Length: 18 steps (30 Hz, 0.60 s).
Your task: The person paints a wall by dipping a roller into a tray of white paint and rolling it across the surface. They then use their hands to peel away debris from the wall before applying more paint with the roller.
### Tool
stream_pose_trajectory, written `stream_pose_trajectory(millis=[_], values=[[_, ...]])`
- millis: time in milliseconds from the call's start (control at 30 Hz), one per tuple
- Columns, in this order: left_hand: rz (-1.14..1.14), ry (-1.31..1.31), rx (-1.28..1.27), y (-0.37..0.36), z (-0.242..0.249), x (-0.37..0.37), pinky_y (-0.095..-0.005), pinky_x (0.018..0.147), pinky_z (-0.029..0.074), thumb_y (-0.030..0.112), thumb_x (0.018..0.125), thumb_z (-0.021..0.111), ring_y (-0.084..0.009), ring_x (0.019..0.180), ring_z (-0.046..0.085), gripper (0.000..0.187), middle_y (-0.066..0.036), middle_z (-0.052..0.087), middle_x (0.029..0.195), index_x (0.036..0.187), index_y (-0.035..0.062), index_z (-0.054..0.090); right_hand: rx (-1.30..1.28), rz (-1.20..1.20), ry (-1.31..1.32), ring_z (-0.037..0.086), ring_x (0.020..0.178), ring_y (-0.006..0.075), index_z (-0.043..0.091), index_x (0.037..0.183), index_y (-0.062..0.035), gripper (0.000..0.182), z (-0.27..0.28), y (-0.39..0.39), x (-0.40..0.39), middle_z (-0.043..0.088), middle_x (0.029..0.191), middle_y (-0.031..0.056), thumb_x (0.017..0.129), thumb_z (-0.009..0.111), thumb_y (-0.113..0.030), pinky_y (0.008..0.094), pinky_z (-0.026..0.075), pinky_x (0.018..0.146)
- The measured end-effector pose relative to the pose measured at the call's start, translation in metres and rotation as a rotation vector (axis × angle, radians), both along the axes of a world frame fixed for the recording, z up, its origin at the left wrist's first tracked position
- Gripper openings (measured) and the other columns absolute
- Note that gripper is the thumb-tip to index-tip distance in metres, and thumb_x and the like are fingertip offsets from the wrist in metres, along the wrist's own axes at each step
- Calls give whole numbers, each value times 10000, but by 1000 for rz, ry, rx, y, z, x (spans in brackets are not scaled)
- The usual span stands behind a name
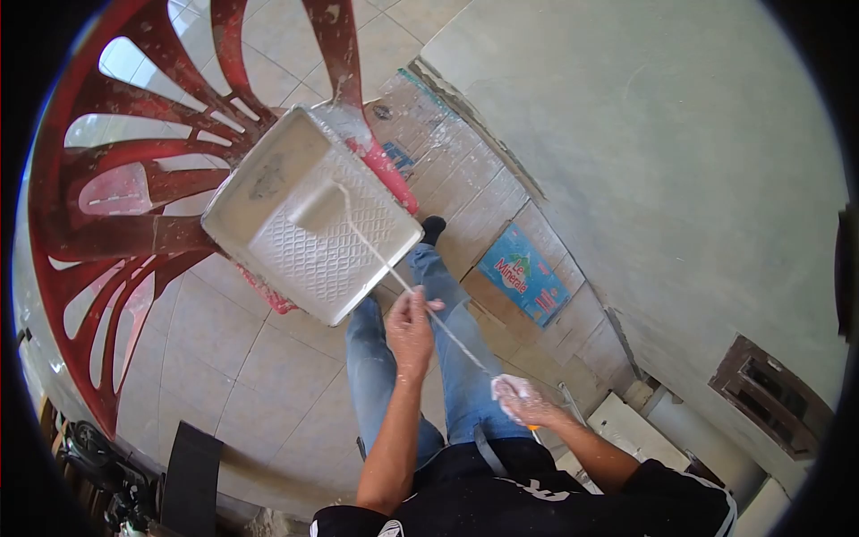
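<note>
A paint roller [315,208] with a pale, wet-looking cover rests on the ridged slope of a paint tray [234,242]. Its long thin handle slants down from the tray toward my body. Partway along that handle, my left hand [412,329] is closed around it, with a fingertip or two sticking out to the side. My right hand [521,399], smeared with white paint, grips the handle near its lower end. Pale paint lies in the tray's deep end and coats its walls. The tray sits on a red plastic chair [183,234] spattered with paint.
Flattened cardboard [456,183] runs along the foot of a grey-green wall [644,134]. On it lies a blue printed carton piece [524,274]. My jeans-clad legs stand on floor tiles [268,367] beside the chair. A dark wall fitting [761,387] is at right.
</note>
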<state>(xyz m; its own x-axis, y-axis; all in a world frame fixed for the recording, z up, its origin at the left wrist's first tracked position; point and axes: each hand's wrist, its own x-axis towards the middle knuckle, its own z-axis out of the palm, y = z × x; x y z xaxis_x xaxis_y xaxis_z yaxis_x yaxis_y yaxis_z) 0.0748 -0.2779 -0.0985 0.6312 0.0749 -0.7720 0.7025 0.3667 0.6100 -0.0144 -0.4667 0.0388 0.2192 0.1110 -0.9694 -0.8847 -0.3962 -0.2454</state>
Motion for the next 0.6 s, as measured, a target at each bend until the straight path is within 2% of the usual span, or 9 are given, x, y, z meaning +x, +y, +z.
stream_pose_trajectory(millis=[67,167,200,300,333,433,467,567,600], values=[[0,-23,40,6,10,19,-270,802,478,231,1008,496,-140,823,639,302,-73,676,802,1101,-38,597,62,-29,52,402,410,61,504,873,-82,308,-4,7,14,418,546,-14,1026,403,-329,237,341,390],[-45,-56,53,-1,36,18,-276,801,487,205,1016,472,-144,825,646,282,-76,671,789,1098,-42,581,0,165,-248,489,517,75,517,865,-63,321,3,-10,7,470,612,-1,1016,430,-333,256,384,485],[-24,-56,25,-12,45,15,-273,796,491,189,1017,464,-141,817,649,271,-78,672,779,1098,-44,575,-71,230,-213,595,681,274,560,957,-9,285,6,-24,2,569,728,135,973,527,-291,394,482,653],[8,-66,-47,-54,59,16,-273,787,497,166,1018,449,-137,818,653,254,-85,676,783,1116,-40,561,-241,371,-401,617,744,374,565,963,-9,270,14,-63,-8,607,795,186,942,577,-278,401,486,664],[15,-67,-71,-70,60,20,-275,786,499,161,1018,446,-136,823,654,252,-87,678,789,1126,-37,557,-258,353,-364,617,796,417,546,944,-8,265,11,-78,-9,623,818,201,924,602,-266,407,486,662],[-128,-93,-75,-114,62,56,-283,799,492,188,1024,442,-151,822,656,271,-77,665,789,1131,-34,557,-329,293,-401,613,756,404,518,913,-13,241,-5,-119,-11,603,778,198,923,597,-240,408,485,648],[-157,-126,-56,-131,54,68,-279,773,497,188,1022,442,-143,796,647,272,-73,666,789,1130,-28,567,-292,193,-305,549,615,182,466,870,-39,154,-9,-127,0,525,712,81,955,535,-147,349,451,585],[-245,-95,-75,-180,15,111,-279,753,502,192,1018,446,-142,787,642,281,-74,665,789,1130,-31,573,-294,69,-316,492,568,171,455,854,-42,164,-54,-162,14,516,728,74,968,506,-148,324,439,569],[-246,-76,-31,-191,5,133,-283,733,506,197,1015,450,-145,788,645,284,-72,663,778,1124,-29,583,-343,431,-549,604,663,324,505,897,-18,246,-69,-172,31,556,723,175,952,529,-257,400,471,628]])
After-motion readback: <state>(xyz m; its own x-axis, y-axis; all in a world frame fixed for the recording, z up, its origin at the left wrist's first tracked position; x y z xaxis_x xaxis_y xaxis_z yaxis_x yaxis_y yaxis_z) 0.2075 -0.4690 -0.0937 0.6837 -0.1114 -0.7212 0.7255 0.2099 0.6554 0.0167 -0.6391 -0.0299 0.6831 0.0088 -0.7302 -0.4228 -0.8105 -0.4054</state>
